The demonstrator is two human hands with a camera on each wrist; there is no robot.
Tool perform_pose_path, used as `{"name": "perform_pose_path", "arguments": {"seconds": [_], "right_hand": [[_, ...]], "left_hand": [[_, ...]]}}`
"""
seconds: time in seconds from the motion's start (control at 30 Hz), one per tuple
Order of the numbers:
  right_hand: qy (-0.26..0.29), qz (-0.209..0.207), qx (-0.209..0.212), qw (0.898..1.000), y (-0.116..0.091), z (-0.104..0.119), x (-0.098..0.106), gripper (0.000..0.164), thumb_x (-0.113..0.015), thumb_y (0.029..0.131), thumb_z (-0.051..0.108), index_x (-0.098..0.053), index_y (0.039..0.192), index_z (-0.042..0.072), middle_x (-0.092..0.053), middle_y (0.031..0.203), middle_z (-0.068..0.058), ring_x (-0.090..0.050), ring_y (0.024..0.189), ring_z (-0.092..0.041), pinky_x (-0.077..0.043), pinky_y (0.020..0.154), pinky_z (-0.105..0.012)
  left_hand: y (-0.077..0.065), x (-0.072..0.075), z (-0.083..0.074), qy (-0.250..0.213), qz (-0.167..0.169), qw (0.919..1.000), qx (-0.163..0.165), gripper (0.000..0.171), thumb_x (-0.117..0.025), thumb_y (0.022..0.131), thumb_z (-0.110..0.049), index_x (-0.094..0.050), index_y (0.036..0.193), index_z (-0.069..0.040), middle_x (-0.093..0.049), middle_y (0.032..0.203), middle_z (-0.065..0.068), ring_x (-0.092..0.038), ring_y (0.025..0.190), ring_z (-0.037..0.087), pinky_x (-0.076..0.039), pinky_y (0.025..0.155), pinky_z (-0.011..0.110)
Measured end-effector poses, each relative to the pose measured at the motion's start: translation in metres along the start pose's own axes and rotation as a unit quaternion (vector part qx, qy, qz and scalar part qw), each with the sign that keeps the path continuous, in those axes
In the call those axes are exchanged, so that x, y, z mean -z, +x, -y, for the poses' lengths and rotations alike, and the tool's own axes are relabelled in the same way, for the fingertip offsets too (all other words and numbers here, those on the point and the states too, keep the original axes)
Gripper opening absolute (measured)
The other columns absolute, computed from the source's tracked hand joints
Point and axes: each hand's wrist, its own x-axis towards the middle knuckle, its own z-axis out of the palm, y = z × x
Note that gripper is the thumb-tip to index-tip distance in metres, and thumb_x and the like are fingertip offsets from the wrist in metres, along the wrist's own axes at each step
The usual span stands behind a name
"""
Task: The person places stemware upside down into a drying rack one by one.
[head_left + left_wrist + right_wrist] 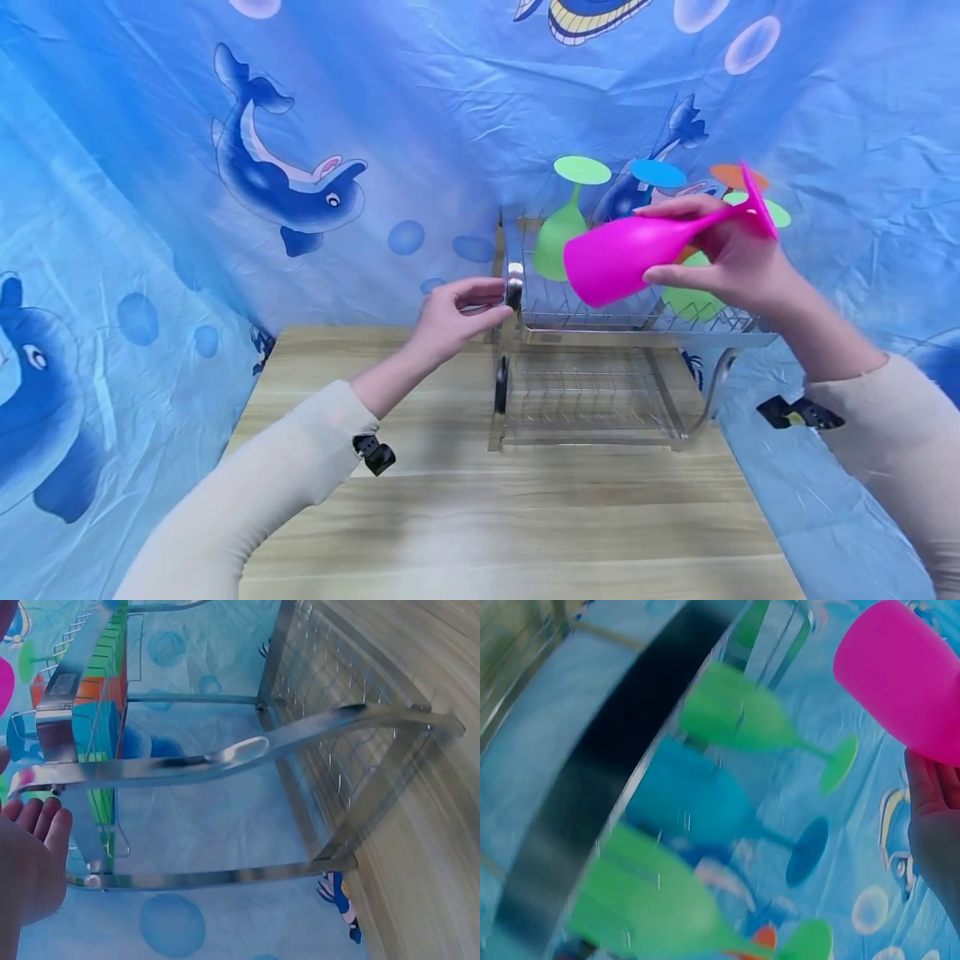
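In the head view my right hand (738, 258) holds a magenta goblet (618, 254) where its bowl meets the stem. The goblet tilts, mouth to the lower left and foot to the upper right, above the top tier of a metal two-tier dish rack (592, 337). My left hand (457, 321) pinches the rack's upper left frame end between thumb and fingers. Upside down on the top tier stand a green goblet (558, 242), a blue goblet (658, 173), an orange goblet (731, 175) and another green goblet (693, 296), partly hidden behind my right hand.
The rack stands on a wood-grain table (465, 517), its lower tier (585, 400) of bare wire. A blue curtain (420, 108) printed with dolphins hangs behind and at both sides. Small black devices sit at both wrists.
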Motion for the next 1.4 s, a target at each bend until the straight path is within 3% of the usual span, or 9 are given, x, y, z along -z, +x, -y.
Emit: {"name": "perform_pose_path", "arguments": {"seconds": [0.17, 0.37, 0.53, 0.67, 0.73, 0.93, 1.07, 1.4], "right_hand": [[-0.078, 0.026, 0.000, 0.997, 0.007, -0.009, 0.023, 0.058, -0.083, 0.081, -0.018, -0.069, 0.136, -0.004, -0.075, 0.129, 0.008, -0.072, 0.110, -0.008, -0.058, 0.089, -0.014], [-0.150, 0.063, -0.015, 0.987, 0.011, -0.019, 0.042, 0.056, -0.088, 0.081, -0.010, -0.073, 0.134, 0.003, -0.076, 0.129, 0.009, -0.068, 0.112, 0.002, -0.054, 0.088, -0.008], [-0.164, 0.085, 0.034, 0.982, 0.020, -0.030, 0.046, 0.061, -0.092, 0.072, -0.015, -0.076, 0.128, 0.001, -0.072, 0.133, 0.014, -0.065, 0.117, 0.005, -0.054, 0.091, -0.009], [-0.157, 0.098, 0.050, 0.981, 0.027, -0.037, 0.045, 0.061, -0.093, 0.067, -0.018, -0.077, 0.124, -0.002, -0.070, 0.130, 0.021, -0.064, 0.120, 0.007, -0.053, 0.093, -0.009], [-0.158, 0.104, 0.046, 0.981, 0.028, -0.042, 0.045, 0.060, -0.093, 0.067, -0.018, -0.077, 0.122, -0.002, -0.074, 0.127, 0.016, -0.064, 0.118, 0.008, -0.053, 0.092, -0.008], [-0.154, 0.121, 0.008, 0.981, 0.030, -0.057, 0.042, 0.054, -0.093, 0.070, -0.015, -0.077, 0.120, -0.001, -0.076, 0.119, -0.016, -0.066, 0.108, 0.006, -0.054, 0.087, -0.007], [-0.150, 0.133, -0.025, 0.979, 0.032, -0.064, 0.037, 0.051, -0.092, 0.074, -0.012, -0.077, 0.121, 0.000, -0.076, 0.115, -0.017, -0.068, 0.100, 0.004, -0.055, 0.086, -0.008], [-0.166, 0.156, -0.089, 0.970, 0.034, -0.075, 0.030, 0.046, -0.093, 0.080, -0.001, -0.076, 0.122, 0.001, -0.076, 0.118, -0.014, -0.066, 0.098, 0.004, -0.055, 0.085, -0.009]], "left_hand": [[0.005, -0.008, 0.001, 0.009, -0.024, 0.9996, 0.009, 0.036, -0.087, 0.093, -0.021, -0.077, 0.127, -0.012, -0.079, 0.120, 0.003, -0.076, 0.109, 0.018, -0.063, 0.093, 0.033], [0.010, -0.014, 0.002, 0.020, -0.044, 0.9987, 0.013, 0.028, -0.086, 0.094, -0.019, -0.079, 0.118, -0.008, -0.080, 0.112, 0.006, -0.076, 0.099, 0.020, -0.064, 0.085, 0.031], [0.013, -0.016, 0.004, 0.035, -0.071, 0.9967, 0.015, 0.021, -0.085, 0.094, -0.018, -0.081, 0.111, -0.006, -0.081, 0.104, 0.007, -0.075, 0.091, 0.018, -0.060, 0.075, 0.026], [0.014, -0.017, 0.005, 0.036, -0.081, 0.9959, 0.015, 0.019, -0.086, 0.093, -0.017, -0.081, 0.108, -0.006, -0.081, 0.101, 0.007, -0.075, 0.088, 0.018, -0.060, 0.074, 0.025], [0.015, -0.017, 0.005, 0.038, -0.080, 0.9959, 0.016, 0.019, -0.086, 0.094, -0.017, -0.081, 0.108, -0.006, -0.081, 0.101, 0.007, -0.075, 0.088, 0.018, -0.061, 0.075, 0.026], [0.015, -0.018, 0.005, 0.043, -0.077, 0.9959, 0.019, 0.019, -0.085, 0.094, -0.018, -0.081, 0.108, -0.007, -0.081, 0.101, 0.006, -0.074, 0.089, 0.018, -0.061, 0.078, 0.027], [0.016, -0.017, 0.006, 0.033, -0.076, 0.9963, 0.019, 0.019, -0.086, 0.094, -0.017, -0.081, 0.109, -0.007, -0.081, 0.102, 0.006, -0.074, 0.089, 0.018, -0.061, 0.078, 0.027], [0.019, -0.015, 0.011, 0.012, -0.071, 0.9972, 0.017, 0.020, -0.086, 0.093, -0.016, -0.081, 0.109, -0.006, -0.081, 0.102, 0.006, -0.074, 0.088, 0.018, -0.061, 0.078, 0.026]]}}
